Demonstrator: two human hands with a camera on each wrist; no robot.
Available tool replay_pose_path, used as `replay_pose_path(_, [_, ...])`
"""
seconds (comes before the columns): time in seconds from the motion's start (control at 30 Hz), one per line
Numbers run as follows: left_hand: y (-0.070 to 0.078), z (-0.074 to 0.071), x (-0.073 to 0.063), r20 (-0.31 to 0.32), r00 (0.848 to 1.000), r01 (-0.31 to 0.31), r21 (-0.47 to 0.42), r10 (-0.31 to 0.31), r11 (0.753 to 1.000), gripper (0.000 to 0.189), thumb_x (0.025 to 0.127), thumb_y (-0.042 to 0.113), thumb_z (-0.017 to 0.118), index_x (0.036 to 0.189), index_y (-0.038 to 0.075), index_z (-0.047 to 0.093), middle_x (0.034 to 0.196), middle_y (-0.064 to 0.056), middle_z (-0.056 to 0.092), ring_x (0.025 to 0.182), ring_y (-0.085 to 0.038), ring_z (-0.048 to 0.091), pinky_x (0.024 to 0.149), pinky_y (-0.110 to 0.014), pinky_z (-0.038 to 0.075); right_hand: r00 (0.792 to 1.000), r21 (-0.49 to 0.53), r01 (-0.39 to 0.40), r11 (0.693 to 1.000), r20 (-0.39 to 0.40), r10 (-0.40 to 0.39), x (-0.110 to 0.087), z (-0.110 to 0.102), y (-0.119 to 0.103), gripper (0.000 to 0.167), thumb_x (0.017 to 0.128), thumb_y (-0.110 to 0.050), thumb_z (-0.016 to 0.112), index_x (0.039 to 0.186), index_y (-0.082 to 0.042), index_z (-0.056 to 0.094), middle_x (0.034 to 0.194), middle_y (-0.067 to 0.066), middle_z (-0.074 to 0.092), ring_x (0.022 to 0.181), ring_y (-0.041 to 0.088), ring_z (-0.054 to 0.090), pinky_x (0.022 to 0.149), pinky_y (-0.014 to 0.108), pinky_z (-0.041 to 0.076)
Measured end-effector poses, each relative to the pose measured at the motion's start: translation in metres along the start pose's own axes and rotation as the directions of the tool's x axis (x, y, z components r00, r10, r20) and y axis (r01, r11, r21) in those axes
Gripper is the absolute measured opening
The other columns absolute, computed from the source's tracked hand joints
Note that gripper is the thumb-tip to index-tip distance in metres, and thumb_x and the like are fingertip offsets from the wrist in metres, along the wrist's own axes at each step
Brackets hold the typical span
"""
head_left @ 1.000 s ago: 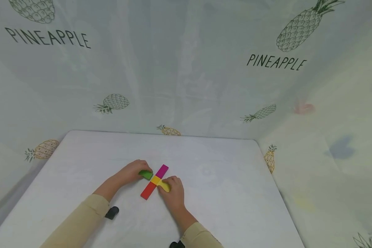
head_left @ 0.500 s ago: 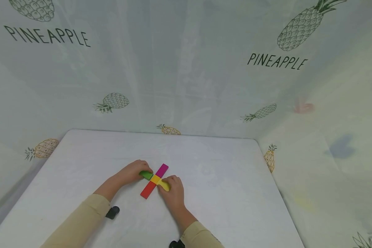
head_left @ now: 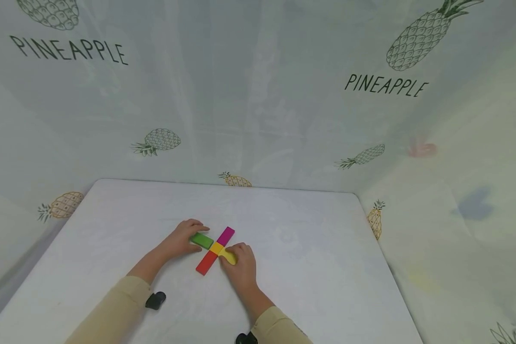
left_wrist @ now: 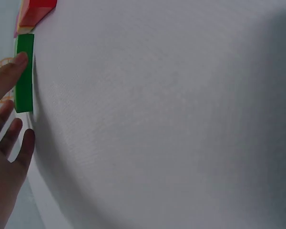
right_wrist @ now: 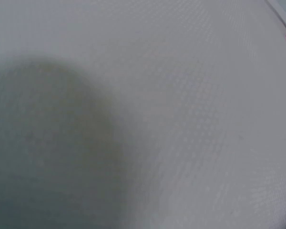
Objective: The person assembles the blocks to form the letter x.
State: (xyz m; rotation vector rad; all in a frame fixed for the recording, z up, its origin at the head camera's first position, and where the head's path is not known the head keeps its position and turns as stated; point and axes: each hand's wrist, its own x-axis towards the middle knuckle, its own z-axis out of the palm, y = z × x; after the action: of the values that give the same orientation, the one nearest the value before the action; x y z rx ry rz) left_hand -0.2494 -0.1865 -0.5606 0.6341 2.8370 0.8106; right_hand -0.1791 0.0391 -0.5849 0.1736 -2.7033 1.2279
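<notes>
Several coloured blocks lie in a cross on the white table: a small yellow-orange block [head_left: 216, 248] in the middle, a purple block [head_left: 226, 235] at the far end, a red block [head_left: 207, 263] at the near end. On the left, a green block [head_left: 202, 241] has its end at the middle one. My left hand [head_left: 181, 240] is spread around it; in the left wrist view the thumb overlaps the green block [left_wrist: 24, 88] and the other fingers stand apart. My right hand [head_left: 242, 268] pinches a yellow block [head_left: 229, 257] on the right side, partly hidden by the fingers.
The white table [head_left: 309, 267] extends around the blocks, its back edge against a pineapple-printed curtain [head_left: 258, 95]. Small black devices sit at the left cuff [head_left: 155, 300] and the right cuff [head_left: 246, 338]. The right wrist view shows mostly tabletop, with a red corner at its edge.
The green block has come up to the middle block. My left hand has loosened its grip on it and spread its fingers. My right hand keeps its hold on the yellow block.
</notes>
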Motion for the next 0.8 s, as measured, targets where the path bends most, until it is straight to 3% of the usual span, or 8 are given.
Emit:
replay_pose_path(0.1, [-0.002,0.001,-0.003,-0.035,0.999,0.004,-0.026,-0.005,1.000,0.058,0.076,0.016,0.084,0.130,0.013,0.062,0.129,-0.014,0.051,0.121,-0.036,0.044,0.098,-0.053,0.042,1.000,0.008,-0.008,1.000,0.001,0.008,0.000,0.000,0.000,0.022,0.083,-0.032,0.077,0.100,-0.020,0.072,0.095,-0.013,0.056,0.094,0.009,0.053,0.082,0.029,0.048])
replay_pose_path(0.27, [-0.007,0.003,-0.007,-0.087,0.993,0.072,-0.105,-0.081,0.992,0.066,0.076,0.019,0.085,0.135,0.012,0.058,0.127,-0.014,0.051,0.114,-0.032,0.048,0.096,-0.051,0.044,1.000,0.014,-0.007,1.000,-0.008,0.007,0.000,0.001,0.000,0.022,0.082,-0.032,0.077,0.100,-0.020,0.072,0.094,-0.014,0.055,0.094,0.008,0.052,0.082,0.029,0.049])
replay_pose_path(0.5, [-0.013,0.001,-0.012,-0.125,0.981,0.124,-0.203,-0.151,0.971,0.064,0.074,0.019,0.086,0.130,0.009,0.056,0.118,-0.011,0.053,0.091,-0.023,0.047,0.077,-0.037,0.048,1.000,0.021,-0.023,1.000,0.007,0.022,0.000,0.000,-0.001,0.021,0.083,-0.030,0.077,0.101,-0.020,0.072,0.095,-0.013,0.055,0.094,0.009,0.052,0.084,0.030,0.048])
replay_pose_path(0.63, [-0.018,0.002,-0.013,-0.129,0.979,0.128,-0.221,-0.159,0.967,0.056,0.075,0.020,0.086,0.125,0.009,0.061,0.105,-0.006,0.051,0.084,-0.020,0.044,0.068,-0.030,0.043,1.000,0.023,-0.018,1.000,0.005,0.018,-0.001,-0.002,-0.003,0.021,0.083,-0.029,0.077,0.100,-0.019,0.072,0.094,-0.012,0.055,0.094,0.010,0.052,0.083,0.029,0.047])
replay_pose_path(0.8, [-0.023,0.002,-0.015,-0.139,0.979,0.110,-0.242,-0.147,0.964,0.049,0.077,0.018,0.084,0.121,0.008,0.065,0.100,-0.005,0.051,0.083,-0.020,0.044,0.068,-0.029,0.041,1.000,0.018,-0.012,1.000,-0.003,0.012,-0.001,0.000,-0.002,0.021,0.082,-0.028,0.077,0.100,-0.019,0.072,0.094,-0.012,0.056,0.094,0.009,0.052,0.082,0.029,0.047])
